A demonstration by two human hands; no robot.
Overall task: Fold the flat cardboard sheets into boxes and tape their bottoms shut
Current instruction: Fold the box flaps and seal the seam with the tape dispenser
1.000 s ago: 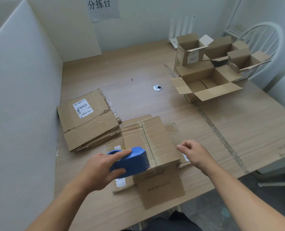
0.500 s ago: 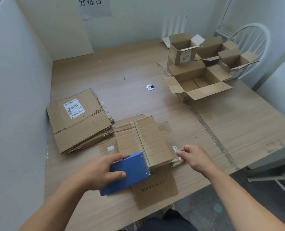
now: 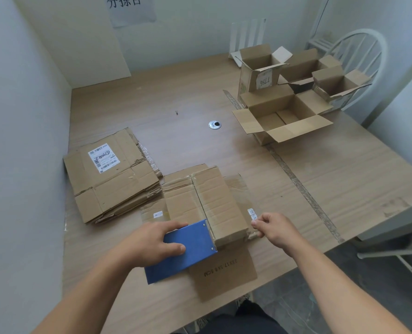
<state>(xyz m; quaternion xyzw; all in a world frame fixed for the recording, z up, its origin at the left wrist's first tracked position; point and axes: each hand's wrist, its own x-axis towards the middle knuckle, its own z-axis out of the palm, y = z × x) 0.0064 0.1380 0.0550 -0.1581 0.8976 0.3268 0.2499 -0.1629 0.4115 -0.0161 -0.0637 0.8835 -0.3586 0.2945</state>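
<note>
Nearest the person, the left hand (image 3: 152, 242) grips a blue tape dispenser (image 3: 183, 255), fingers curled over its top and thumb pressed on its near face; the dispenser's front end butts against the near left corner of the box (image 3: 214, 203). The right hand (image 3: 276, 231) is loosely fisted, thumb and forefinger pinching at the box's near right corner, just beside a small white sticker; whether tape or cardboard sits between the fingertips is hard to tell. The box lies upside down between the two hands on the wooden table (image 3: 344, 189), its bottom flaps folded shut and meeting along a middle seam, with a printed flap (image 3: 224, 273) spread flat toward the person. Just left of the box is a stack of flat cardboard sheets (image 3: 111, 174), the top one carrying a white label. Further out, a round metal cable hole (image 3: 214, 124) sits in the tabletop. At the far right, several open boxes (image 3: 282, 119) cluster together, flaps up. A white chair (image 3: 359, 51) stands behind them, and a paper sign (image 3: 132, 8) hangs on the back wall.
</note>
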